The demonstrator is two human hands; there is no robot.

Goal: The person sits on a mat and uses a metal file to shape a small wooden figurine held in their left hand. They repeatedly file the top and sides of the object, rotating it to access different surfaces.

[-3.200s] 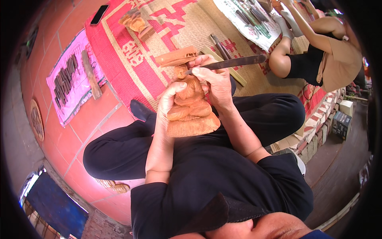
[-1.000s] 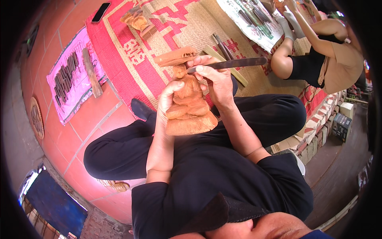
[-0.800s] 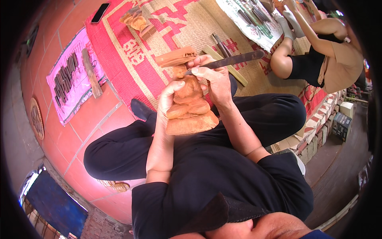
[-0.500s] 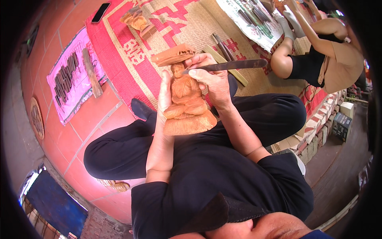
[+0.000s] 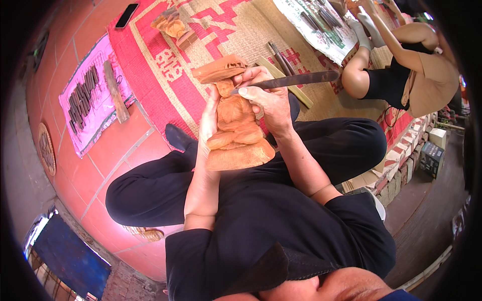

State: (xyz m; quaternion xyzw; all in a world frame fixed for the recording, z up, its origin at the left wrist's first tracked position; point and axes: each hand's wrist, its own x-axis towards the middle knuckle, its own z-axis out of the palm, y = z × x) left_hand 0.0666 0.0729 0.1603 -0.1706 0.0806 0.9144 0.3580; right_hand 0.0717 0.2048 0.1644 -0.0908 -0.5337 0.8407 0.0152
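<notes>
A carved wooden figure (image 5: 235,118), seated on a broad base with a flat block of wood above its head, is held up over my lap. My left hand (image 5: 210,111) is closed along the figure's left side, thumb beside the head; its other fingers are hidden behind the wood. In my right hand (image 5: 266,98) is a dark, long-handled carving chisel (image 5: 304,79), its tip at the figure's neck and shoulder. The right fingers curl round the chisel near its tip, some of them resting by the block.
A pink cloth (image 5: 90,93) with several slim tools and a wooden stick (image 5: 115,93) lie to the left. A phone (image 5: 127,16) and another carving (image 5: 173,27) are ahead on the red-patterned mat (image 5: 165,95). Another person (image 5: 427,75) sits at the right beside a white tool cloth (image 5: 321,30).
The figure has turned slightly in my left hand, and the left thumb now sits closer to its head. The chisel has shifted a little with my right hand.
</notes>
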